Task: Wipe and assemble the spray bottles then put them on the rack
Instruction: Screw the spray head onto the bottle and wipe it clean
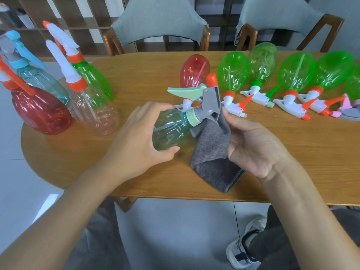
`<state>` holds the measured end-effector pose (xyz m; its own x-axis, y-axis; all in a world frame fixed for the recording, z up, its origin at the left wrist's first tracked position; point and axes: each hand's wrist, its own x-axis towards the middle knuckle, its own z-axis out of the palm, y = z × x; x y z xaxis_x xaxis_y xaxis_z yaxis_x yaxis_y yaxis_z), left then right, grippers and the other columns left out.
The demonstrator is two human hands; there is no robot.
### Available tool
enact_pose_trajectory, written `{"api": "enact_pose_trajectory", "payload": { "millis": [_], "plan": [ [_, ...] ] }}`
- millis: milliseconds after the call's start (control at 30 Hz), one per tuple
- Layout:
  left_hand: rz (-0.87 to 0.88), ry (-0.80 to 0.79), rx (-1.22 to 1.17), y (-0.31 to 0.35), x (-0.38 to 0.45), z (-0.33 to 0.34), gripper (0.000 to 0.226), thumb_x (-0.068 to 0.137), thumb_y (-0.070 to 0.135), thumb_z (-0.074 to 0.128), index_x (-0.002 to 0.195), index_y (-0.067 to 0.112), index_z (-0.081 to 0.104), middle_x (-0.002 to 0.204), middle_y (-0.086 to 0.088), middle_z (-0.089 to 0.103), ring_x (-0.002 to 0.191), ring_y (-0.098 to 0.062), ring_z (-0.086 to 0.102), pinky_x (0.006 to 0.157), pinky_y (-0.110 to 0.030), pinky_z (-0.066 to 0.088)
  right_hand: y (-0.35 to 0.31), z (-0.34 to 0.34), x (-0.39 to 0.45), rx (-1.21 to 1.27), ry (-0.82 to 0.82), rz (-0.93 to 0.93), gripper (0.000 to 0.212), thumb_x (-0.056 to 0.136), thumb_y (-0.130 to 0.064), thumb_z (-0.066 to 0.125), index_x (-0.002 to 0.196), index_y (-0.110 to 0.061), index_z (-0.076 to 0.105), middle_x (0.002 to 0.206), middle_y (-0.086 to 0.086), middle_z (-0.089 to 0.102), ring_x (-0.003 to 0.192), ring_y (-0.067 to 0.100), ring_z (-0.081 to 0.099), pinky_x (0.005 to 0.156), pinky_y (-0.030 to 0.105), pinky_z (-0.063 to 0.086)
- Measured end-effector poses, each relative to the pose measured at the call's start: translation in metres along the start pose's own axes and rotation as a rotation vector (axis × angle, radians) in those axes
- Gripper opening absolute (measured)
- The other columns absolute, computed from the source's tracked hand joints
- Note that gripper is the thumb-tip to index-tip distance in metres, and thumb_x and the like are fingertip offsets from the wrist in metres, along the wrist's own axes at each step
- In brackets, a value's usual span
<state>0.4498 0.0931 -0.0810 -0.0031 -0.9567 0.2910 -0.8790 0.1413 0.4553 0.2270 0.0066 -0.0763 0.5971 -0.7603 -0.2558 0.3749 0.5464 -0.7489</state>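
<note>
We count four upright assembled spray bottles at left: one red translucent bottle [41,111], one pale blue [41,82], one clear pinkish [95,114], one green [93,78]. Lying at right: one red [194,70], four fully visible green [232,70]. One teal bottle [167,131], one grey cloth [212,152], two chairs [161,22].

I see standing bottles [58,98] on the table [136,182] at left, a row of lying bottles [292,82] at back right, possibly touching, the held bottle [169,131] and cloth [212,154] between them, chairs [159,22] behind.
</note>
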Motion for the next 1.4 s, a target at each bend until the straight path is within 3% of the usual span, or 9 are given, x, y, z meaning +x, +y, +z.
{"api": "enact_pose_trajectory", "payload": {
  "millis": [233, 367, 500, 733, 867, 1000, 1067, 1200, 1400],
  "plan": [
    [-0.012, 0.001, -0.053, -0.003, -0.002, -0.002, 0.077, 0.074, 0.038, 0.085, 0.140, 0.031, 0.046, 0.136, 0.020, 0.048, 0.130, -0.001, 0.043, 0.103, -0.005, 0.026, 0.003, 0.002, 0.000, 0.094, -0.076, 0.002, 0.026, 0.085, -0.012, 0.059, 0.103, -0.014, 0.078, 0.097, 0.006, 0.077, 0.083, 0.018, 0.076, 0.076, 0.027, 0.061],
    [-0.029, 0.036, -0.100, -0.004, -0.002, -0.001, 0.075, 0.072, 0.036, 0.087, 0.136, 0.033, 0.048, 0.132, 0.020, 0.051, 0.126, 0.000, 0.047, 0.101, -0.007, 0.031, 0.005, -0.002, 0.006, 0.149, -0.002, -0.024, 0.053, 0.079, -0.005, 0.067, 0.128, -0.019, 0.052, 0.108, 0.007, 0.073, 0.094, 0.020, 0.070, 0.096, 0.037, 0.056],
    [-0.039, 0.056, -0.119, -0.003, -0.001, 0.000, 0.074, 0.072, 0.035, 0.088, 0.134, 0.034, 0.048, 0.130, 0.019, 0.052, 0.124, -0.005, 0.050, 0.103, -0.027, 0.041, 0.009, -0.003, 0.008, 0.151, 0.003, -0.031, 0.065, 0.086, -0.004, 0.067, 0.147, -0.010, 0.045, 0.124, 0.013, 0.063, 0.112, 0.031, 0.057, 0.117, 0.059, 0.035],
    [-0.045, -0.001, -0.092, -0.002, 0.001, -0.003, 0.075, 0.072, 0.039, 0.087, 0.134, 0.036, 0.044, 0.133, 0.021, 0.050, 0.124, -0.001, 0.046, 0.099, -0.012, 0.034, 0.012, 0.006, 0.001, 0.133, -0.082, -0.058, 0.039, 0.091, -0.013, 0.058, 0.129, -0.004, 0.065, 0.121, 0.015, 0.069, 0.114, 0.035, 0.062, 0.102, 0.042, 0.051],
    [-0.083, 0.009, -0.089, 0.001, 0.001, -0.006, 0.074, 0.068, 0.042, 0.089, 0.124, 0.039, 0.040, 0.127, 0.018, 0.055, 0.117, -0.007, 0.053, 0.096, -0.034, 0.046, 0.015, 0.006, 0.004, 0.195, -0.106, -0.061, 0.067, 0.087, -0.008, 0.066, 0.150, -0.004, 0.044, 0.124, 0.014, 0.068, 0.108, 0.026, 0.067, 0.099, 0.037, 0.056],
    [-0.108, 0.025, -0.063, 0.002, 0.001, -0.010, 0.080, 0.064, 0.049, 0.090, 0.125, 0.037, 0.039, 0.125, 0.018, 0.055, 0.115, -0.009, 0.056, 0.094, -0.037, 0.048, 0.013, 0.002, 0.008, 0.211, -0.154, -0.052, 0.062, 0.078, -0.002, 0.074, 0.134, -0.014, 0.049, 0.122, 0.012, 0.065, 0.102, 0.021, 0.068, 0.095, 0.033, 0.056],
    [-0.111, 0.023, -0.038, 0.001, 0.001, -0.010, 0.084, 0.063, 0.053, 0.089, 0.131, 0.037, 0.041, 0.128, 0.023, 0.049, 0.121, -0.005, 0.051, 0.097, -0.033, 0.044, 0.012, -0.001, 0.009, 0.165, -0.090, -0.078, 0.044, 0.079, 0.002, 0.068, 0.119, -0.013, 0.056, 0.123, 0.015, 0.062, 0.101, 0.024, 0.067, 0.096, 0.034, 0.054],
    [-0.122, 0.079, -0.035, -0.004, 0.000, -0.004, 0.091, 0.065, 0.056, 0.088, 0.142, 0.038, 0.042, 0.135, 0.020, 0.045, 0.127, -0.004, 0.047, 0.100, -0.028, 0.039, 0.014, -0.001, 0.010, 0.054, 0.105, -0.196, 0.045, 0.076, 0.006, 0.070, 0.119, -0.003, 0.059, 0.120, 0.023, 0.060, 0.102, 0.027, 0.064, 0.114, 0.043, 0.040],
    [-0.123, 0.180, 0.191, -0.004, -0.003, 0.007, 0.094, 0.066, 0.072, 0.068, 0.138, 0.022, 0.035, 0.133, -0.009, 0.041, 0.123, -0.027, 0.042, 0.106, -0.040, 0.038, 0.016, 0.005, 0.008, 0.054, 0.216, -0.318, 0.046, 0.075, -0.004, 0.072, 0.119, 0.004, 0.064, 0.096, 0.011, 0.075, 0.088, 0.017, 0.072, 0.096, 0.030, 0.057]
  ]
}}
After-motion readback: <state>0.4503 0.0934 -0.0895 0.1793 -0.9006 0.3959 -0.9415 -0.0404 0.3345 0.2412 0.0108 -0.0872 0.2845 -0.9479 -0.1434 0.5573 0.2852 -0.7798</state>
